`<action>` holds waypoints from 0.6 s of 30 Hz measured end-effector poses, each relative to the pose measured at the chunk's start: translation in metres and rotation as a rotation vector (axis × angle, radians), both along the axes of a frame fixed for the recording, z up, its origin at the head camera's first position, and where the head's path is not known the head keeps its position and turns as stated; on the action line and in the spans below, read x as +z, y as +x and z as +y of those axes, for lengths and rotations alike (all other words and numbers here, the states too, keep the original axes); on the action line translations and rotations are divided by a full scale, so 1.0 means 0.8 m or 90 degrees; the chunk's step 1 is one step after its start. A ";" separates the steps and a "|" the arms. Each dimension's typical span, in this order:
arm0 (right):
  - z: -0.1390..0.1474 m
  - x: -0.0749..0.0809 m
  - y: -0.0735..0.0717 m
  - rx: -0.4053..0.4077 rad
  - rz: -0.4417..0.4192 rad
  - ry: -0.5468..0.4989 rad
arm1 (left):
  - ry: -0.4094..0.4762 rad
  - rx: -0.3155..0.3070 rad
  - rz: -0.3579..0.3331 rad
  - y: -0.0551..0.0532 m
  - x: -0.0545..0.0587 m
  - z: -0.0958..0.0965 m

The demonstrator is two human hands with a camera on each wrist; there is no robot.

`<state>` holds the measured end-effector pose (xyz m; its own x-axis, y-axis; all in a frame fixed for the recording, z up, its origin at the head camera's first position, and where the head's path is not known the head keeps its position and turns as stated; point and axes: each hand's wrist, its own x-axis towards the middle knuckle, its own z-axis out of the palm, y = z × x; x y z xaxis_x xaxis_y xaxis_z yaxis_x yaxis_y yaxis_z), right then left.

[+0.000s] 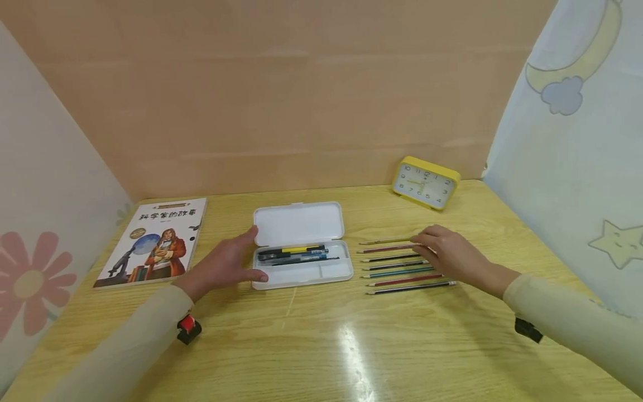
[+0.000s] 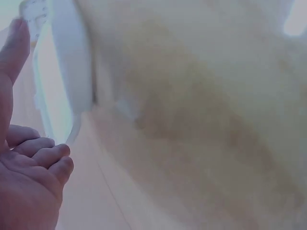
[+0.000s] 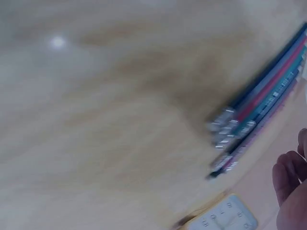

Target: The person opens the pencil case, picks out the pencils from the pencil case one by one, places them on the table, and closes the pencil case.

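Observation:
My left hand (image 1: 228, 259) spans the left end of an open white pencil case (image 1: 331, 273). Its thumb lies at the front left of the tray, while the fingers touch the lid's left edge. Inside the case lie several pens (image 1: 291, 254), one of them yellow and black. My right hand (image 1: 449, 251) is bent down over a row of pencils (image 1: 392, 273) to the right of the case. Its fingertips are right at the near-hidden end of the farthest, yellow pencil (image 1: 384, 242). In the right wrist view, the hand (image 3: 292, 177) is partly cut off beside the pencils' ends.
A yellow alarm clock (image 1: 426, 183) stands behind the pencils, towards the back right. An illustrated book (image 1: 156, 243) lies flat at the left on the wooden table (image 1: 311, 346). A tan wall (image 1: 281, 95) rises at the back, with patterned panels on both sides.

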<state>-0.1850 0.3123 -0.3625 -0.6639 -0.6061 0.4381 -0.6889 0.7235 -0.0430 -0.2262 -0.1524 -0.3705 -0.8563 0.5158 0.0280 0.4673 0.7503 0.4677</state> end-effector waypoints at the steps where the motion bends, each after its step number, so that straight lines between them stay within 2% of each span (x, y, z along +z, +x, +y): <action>1: -0.010 0.003 -0.011 -0.012 -0.030 -0.006 | 0.010 0.005 0.012 -0.003 0.001 -0.002; 6: -0.061 0.015 -0.062 -0.061 -0.181 -0.056 | 0.092 0.069 0.049 -0.025 0.002 -0.009; 9: -0.092 0.018 -0.089 -0.070 -0.248 -0.092 | 0.138 0.129 0.037 -0.040 0.001 -0.008; 13: -0.126 0.017 -0.116 -0.075 -0.280 -0.130 | 0.175 0.183 0.009 -0.056 -0.001 -0.004; 18: -0.149 0.016 -0.135 -0.108 -0.325 -0.178 | 0.236 0.213 -0.062 -0.069 0.000 0.002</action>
<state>-0.2932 0.1929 -0.3500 -0.9093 -0.3817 0.1654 -0.4072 0.7353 -0.5418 -0.2813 -0.1506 -0.3709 -0.9805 0.1837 0.0693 0.1711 0.6265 0.7604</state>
